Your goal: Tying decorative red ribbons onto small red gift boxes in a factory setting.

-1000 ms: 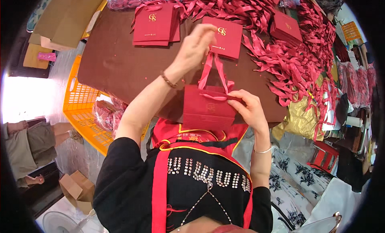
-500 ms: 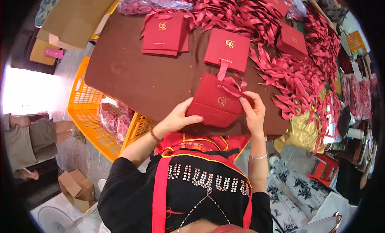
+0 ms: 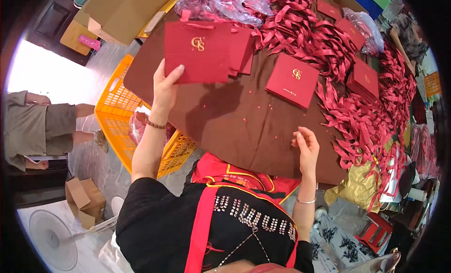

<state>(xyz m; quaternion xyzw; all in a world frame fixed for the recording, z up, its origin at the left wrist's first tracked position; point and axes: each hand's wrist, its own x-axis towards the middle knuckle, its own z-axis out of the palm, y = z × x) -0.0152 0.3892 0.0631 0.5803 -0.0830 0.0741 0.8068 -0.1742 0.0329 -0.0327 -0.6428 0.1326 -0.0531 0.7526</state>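
My left hand is closed on the lower left corner of a flat red paper gift bag with a gold emblem and a ribbon handle. It holds the bag above the table, in front of a small pile of like bags that it partly hides. Over the near right part of the table, my right hand is open and loosely curled, with nothing in it. The stack of red bags beyond it lies flat, apart from both hands.
Red ribbon handles heap along the far and right side of the brown-covered table. Clear plastic wrapping lies at the back. An orange crate stands at the left edge, with a person beyond it.
The bag I had in both hands near the table's front edge has moved far and left in my left hand, now flat. My right hand has let go of it and its ribbon.
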